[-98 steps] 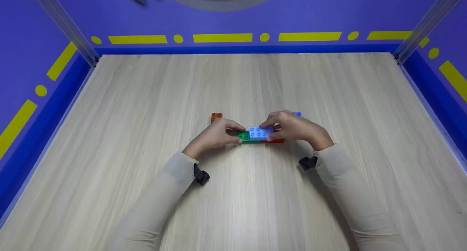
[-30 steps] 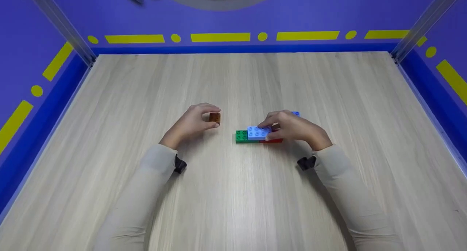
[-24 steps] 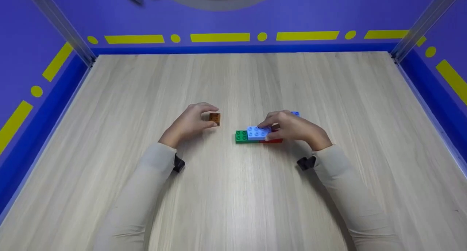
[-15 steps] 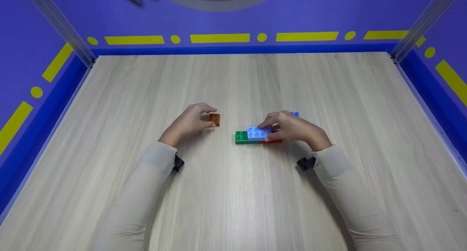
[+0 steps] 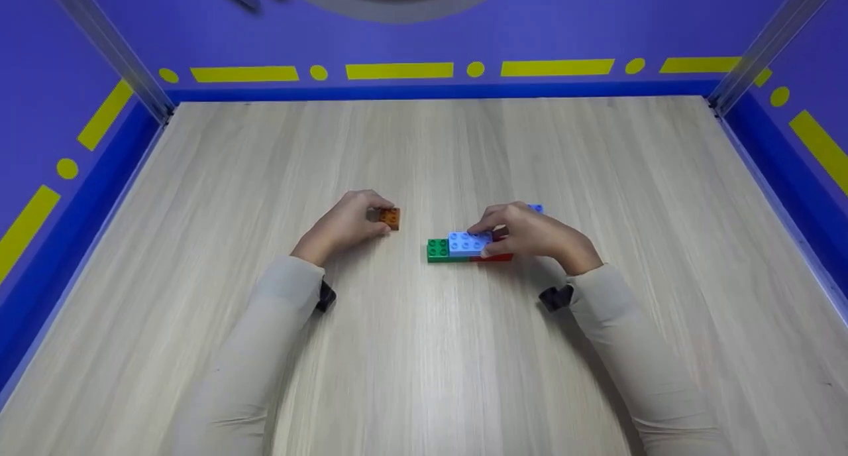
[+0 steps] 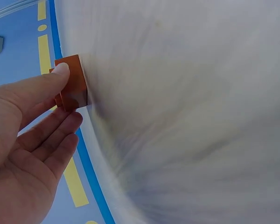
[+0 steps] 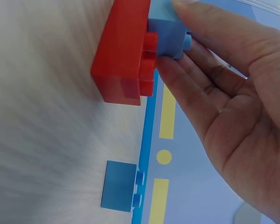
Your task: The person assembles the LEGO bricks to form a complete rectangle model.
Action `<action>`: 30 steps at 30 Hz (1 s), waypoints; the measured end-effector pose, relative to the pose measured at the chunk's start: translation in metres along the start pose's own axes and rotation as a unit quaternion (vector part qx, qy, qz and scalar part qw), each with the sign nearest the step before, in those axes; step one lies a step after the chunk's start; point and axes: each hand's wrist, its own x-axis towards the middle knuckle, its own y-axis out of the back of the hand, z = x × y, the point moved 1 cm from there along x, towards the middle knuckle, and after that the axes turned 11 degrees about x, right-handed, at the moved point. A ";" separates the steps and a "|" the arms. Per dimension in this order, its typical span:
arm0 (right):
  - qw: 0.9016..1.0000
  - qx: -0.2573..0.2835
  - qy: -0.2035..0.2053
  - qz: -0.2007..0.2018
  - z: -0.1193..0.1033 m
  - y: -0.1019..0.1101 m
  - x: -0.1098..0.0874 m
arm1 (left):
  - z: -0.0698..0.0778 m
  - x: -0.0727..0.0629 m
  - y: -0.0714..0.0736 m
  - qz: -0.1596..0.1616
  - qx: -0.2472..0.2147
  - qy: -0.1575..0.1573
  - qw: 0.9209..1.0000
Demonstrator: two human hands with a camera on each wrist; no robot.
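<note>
My left hand [image 5: 348, 223] pinches a small orange-brown toy building brick [image 5: 391, 219] left of the middle of the table. In the left wrist view the thumb lies along one side of this brick [image 6: 75, 84], with fingertips at the opposite side. My right hand [image 5: 533, 230] grips the right end of a light blue brick [image 5: 464, 244] between thumb and fingers. That brick sits studs up across a green brick [image 5: 437, 251] and a red brick [image 5: 493, 258], which stand end to end. The green one's left studs show; the hand covers much of the red one, seen more fully in the right wrist view.
Another blue brick [image 7: 119, 185] rests on the table beyond my right hand, mostly hidden by it in the head view. The wood-grain table [image 5: 424, 363] is bordered by blue walls [image 5: 424, 42] with yellow marks at the back and sides.
My left hand has left the green brick, moved left and away to the orange-brown brick, and closed its fingers on it. The right hand keeps its grip on the light blue brick.
</note>
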 end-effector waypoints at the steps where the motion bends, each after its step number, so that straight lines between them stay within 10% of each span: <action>1: 1.000 0.000 -0.001 0.000 0.000 0.000 0.000 | 0.000 0.000 0.000 0.000 0.000 0.000 1.000; 30: 1.000 0.008 -0.013 -0.001 0.000 0.000 -0.001 | 0.001 -0.001 0.001 0.008 0.013 -0.008 1.000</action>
